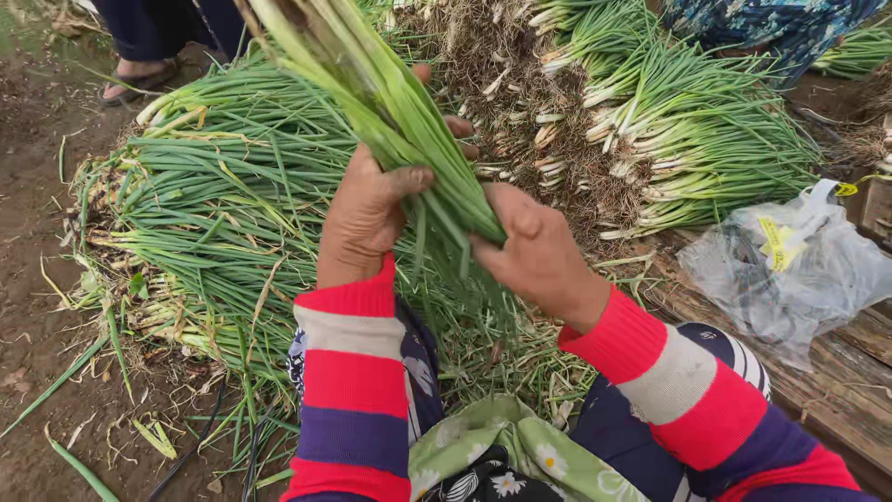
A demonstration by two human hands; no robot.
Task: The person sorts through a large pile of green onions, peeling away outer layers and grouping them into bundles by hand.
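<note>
Your left hand (pixel 367 209) and right hand (pixel 530 251) both clench the bunch of green onions (pixel 390 102), raised above the heaped pile (pixel 204 195). Grip firmly near the base, keeping stalks aligned.

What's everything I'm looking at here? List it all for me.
Bunch of green onions: one, green, held up in both hands.
Green onion pile: one, green with yellowed tips, on soil at left.
Trimmed green onions: several bundles, white and green, upper right.
Plastic bag: one, clear, on wooden boards at right.
Sandalled foot: one, another person's, top left.
Left hand: one, gripping the bunch.
Right hand: one, gripping the bunch.
</note>
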